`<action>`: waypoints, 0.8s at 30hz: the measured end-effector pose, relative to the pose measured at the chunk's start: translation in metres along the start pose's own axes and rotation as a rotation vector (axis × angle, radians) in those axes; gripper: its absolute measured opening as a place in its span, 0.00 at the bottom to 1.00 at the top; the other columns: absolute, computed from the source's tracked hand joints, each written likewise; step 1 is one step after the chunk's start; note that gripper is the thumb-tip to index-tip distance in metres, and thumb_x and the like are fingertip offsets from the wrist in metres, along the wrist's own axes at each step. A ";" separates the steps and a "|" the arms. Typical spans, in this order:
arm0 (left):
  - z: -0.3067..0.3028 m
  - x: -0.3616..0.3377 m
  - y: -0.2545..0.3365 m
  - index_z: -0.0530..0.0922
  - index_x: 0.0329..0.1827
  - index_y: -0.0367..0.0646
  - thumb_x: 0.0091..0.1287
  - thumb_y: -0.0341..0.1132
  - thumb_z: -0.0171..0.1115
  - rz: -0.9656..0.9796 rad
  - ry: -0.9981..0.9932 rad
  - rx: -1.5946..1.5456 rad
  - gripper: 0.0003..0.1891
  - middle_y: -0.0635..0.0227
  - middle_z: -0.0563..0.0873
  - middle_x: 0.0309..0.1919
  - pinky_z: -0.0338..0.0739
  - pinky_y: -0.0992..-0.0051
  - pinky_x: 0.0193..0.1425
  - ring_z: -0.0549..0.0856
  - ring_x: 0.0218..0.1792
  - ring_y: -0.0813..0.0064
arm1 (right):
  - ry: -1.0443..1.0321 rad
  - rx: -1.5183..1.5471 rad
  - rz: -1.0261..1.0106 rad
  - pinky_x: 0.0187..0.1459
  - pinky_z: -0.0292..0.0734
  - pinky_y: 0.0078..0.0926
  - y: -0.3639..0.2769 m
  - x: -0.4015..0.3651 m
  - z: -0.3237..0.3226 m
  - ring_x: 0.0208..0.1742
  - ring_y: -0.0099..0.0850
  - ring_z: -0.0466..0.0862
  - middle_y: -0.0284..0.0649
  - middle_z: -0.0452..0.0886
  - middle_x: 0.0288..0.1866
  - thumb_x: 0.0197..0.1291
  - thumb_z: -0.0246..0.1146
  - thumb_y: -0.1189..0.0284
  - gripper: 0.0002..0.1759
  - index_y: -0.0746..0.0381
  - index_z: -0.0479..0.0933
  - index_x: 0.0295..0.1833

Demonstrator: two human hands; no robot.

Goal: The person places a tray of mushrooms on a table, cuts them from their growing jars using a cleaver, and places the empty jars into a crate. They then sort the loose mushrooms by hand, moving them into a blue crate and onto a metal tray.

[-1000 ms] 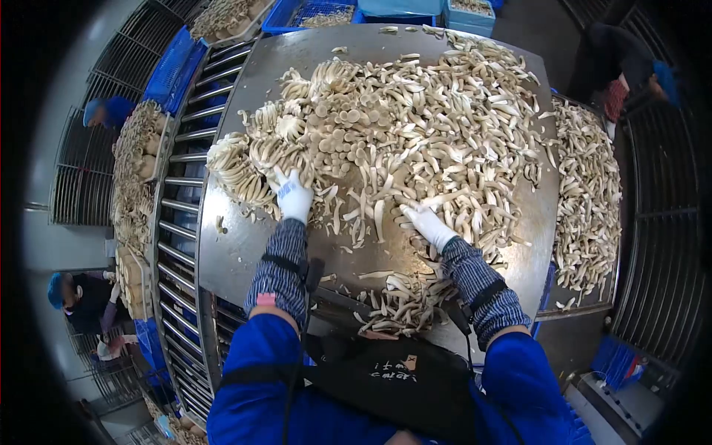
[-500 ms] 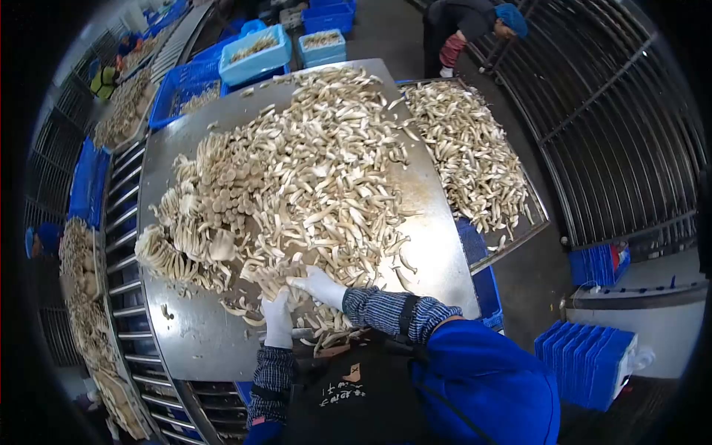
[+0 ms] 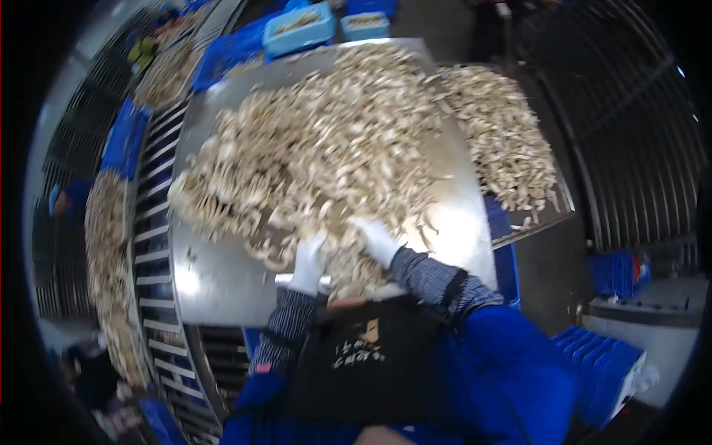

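Observation:
Both my hands wear white gloves and work at the near edge of a large heap of pale, loose mushrooms [image 3: 356, 141] on a steel table [image 3: 215, 297]. My left hand [image 3: 308, 261] is closed about some mushrooms, its fingertips partly sunk among them. A hand's width to the right, my right hand [image 3: 376, 239] reaches into the heap with its fingers pointing left; motion smears them. A narrow pale metallic strip [image 3: 282, 279] shows beside my left wrist. More loose mushrooms [image 3: 356, 274] lie between my forearms, against my black apron [image 3: 371, 356].
A second mushroom-covered tray [image 3: 504, 141] stands to the right. Along the left run metal rollers [image 3: 152, 274] and a mushroom-laden belt [image 3: 107, 259]. Blue crates [image 3: 300, 30] stand behind the table; stacked blue crates [image 3: 597, 371] sit lower right. A person [image 3: 70, 199] is at the far left.
My view has shifted, so the table sits higher and further right. My hands have moved apart from the cluster they held together. The person at the back right is mostly out of view.

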State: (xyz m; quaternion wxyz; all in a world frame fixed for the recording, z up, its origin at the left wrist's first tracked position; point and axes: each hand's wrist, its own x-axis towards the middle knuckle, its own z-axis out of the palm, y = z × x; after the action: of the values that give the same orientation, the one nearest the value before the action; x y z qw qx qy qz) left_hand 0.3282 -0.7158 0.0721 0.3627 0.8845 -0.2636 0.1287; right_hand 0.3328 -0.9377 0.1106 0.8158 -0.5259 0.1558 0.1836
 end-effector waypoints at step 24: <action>0.021 0.004 0.042 0.73 0.67 0.31 0.71 0.28 0.65 -0.853 0.006 -0.839 0.23 0.64 0.85 0.53 0.79 0.78 0.51 0.83 0.48 0.79 | -0.165 0.125 0.088 0.41 0.82 0.28 0.058 0.031 -0.006 0.42 0.28 0.84 0.40 0.85 0.46 0.72 0.63 0.62 0.22 0.69 0.79 0.59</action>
State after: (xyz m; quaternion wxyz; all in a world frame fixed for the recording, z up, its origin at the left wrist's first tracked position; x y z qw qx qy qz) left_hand 0.3087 -0.7571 0.0832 0.7016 0.6930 0.0875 -0.1408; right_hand 0.3333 -0.9169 0.0482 0.8482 -0.4496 0.1224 0.2519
